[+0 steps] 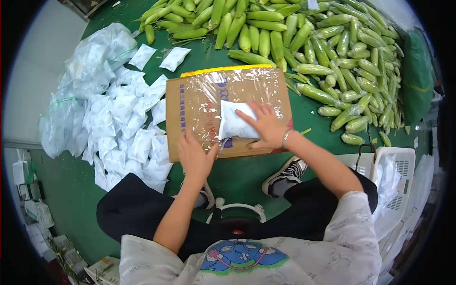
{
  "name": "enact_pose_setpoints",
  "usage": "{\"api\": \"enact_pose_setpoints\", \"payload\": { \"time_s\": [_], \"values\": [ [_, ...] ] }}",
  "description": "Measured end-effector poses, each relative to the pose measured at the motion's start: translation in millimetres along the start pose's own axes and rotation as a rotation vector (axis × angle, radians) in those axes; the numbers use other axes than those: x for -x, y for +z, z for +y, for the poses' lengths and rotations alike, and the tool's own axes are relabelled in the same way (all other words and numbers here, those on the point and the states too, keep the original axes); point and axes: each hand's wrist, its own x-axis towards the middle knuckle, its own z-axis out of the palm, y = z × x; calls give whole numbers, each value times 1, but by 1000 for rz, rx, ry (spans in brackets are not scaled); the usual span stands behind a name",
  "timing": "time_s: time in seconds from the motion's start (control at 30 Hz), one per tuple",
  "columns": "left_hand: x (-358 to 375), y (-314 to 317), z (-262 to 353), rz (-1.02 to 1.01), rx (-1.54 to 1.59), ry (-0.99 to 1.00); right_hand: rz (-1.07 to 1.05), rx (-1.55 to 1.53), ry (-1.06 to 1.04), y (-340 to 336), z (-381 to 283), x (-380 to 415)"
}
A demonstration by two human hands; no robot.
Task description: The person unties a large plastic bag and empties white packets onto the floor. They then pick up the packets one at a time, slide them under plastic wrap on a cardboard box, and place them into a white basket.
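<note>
A cardboard box (192,114) with printed characters, its top covered in clear plastic film, lies in front of me. On it rests a white sealed ice pack (232,124). My right hand (268,126) lies over the right end of this pack, fingers spread and pressing on it, a bracelet at the wrist. At the near left part of the box, my left hand (195,154) touches the film with its fingers apart, holding nothing I can see. A yellow strip (228,69) shows along the box's far edge.
Many white packs (114,118) are heaped at left beside a clear plastic bag (97,52). Corn in green husks (266,42) is piled at the back; film-wrapped corn (351,71) fills the right. A white crate (399,185) stands near my right knee.
</note>
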Motion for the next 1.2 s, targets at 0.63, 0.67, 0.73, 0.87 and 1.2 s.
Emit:
{"api": "enact_pose_setpoints", "payload": {
  "time_s": [0.63, 0.67, 0.73, 0.87, 1.2],
  "values": [
    [-73, 16, 34, -124, 86, 1082, -361, -417, 98, -8, 31, -47],
    [-78, 16, 37, -124, 91, 1082, -363, -415, 101, -15, 35, -48],
    [-94, 13, 42, -326, -277, 991, -516, -905, 405, -33, 25, -48],
    [-124, 7, 32, -238, -252, 1151, -109, -699, 193, -11, 39, 3],
    [-42, -32, 56, -490, -274, 798, 326, -239, 327, -48, -79, 9]
  ]
}}
